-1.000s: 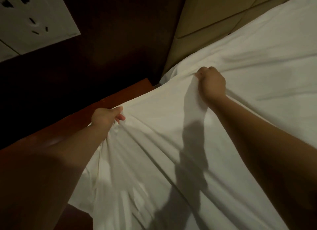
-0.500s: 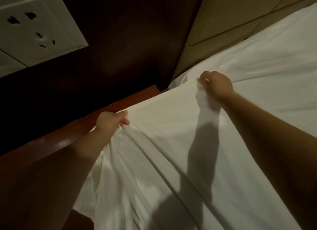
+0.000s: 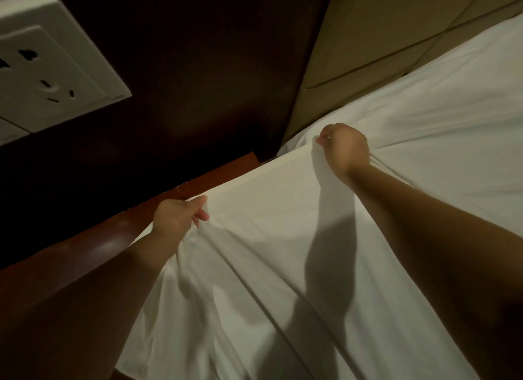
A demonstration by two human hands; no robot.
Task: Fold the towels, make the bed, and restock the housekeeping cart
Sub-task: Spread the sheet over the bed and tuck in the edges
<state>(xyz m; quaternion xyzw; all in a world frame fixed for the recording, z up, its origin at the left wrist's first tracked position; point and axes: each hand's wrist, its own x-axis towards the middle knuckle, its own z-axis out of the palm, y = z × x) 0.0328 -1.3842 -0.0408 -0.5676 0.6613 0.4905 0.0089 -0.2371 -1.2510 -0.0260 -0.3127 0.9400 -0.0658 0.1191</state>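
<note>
Where the bed meets the padded headboard [image 3: 382,40], we log the following.

1. White sheet [image 3: 268,238]: its hemmed edge is pulled taut between our two hands. Long folds run back toward us, and it lies over the white bedding [image 3: 452,110] beneath.
2. Our left hand [image 3: 178,218]: the fingers are curled round a bunch of the sheet at its left edge, with the thumb along the hem, just above the wooden ledge [image 3: 93,246].
3. Our right hand [image 3: 345,150]: it is fisted on the hem near the headboard corner, knuckles up.
4. Wooden ledge: reddish, beside the bed, and partly covered by the sheet.
5. White socket plate [image 3: 51,68]: it is mounted on the dark wall panel [image 3: 198,68], upper left.
</note>
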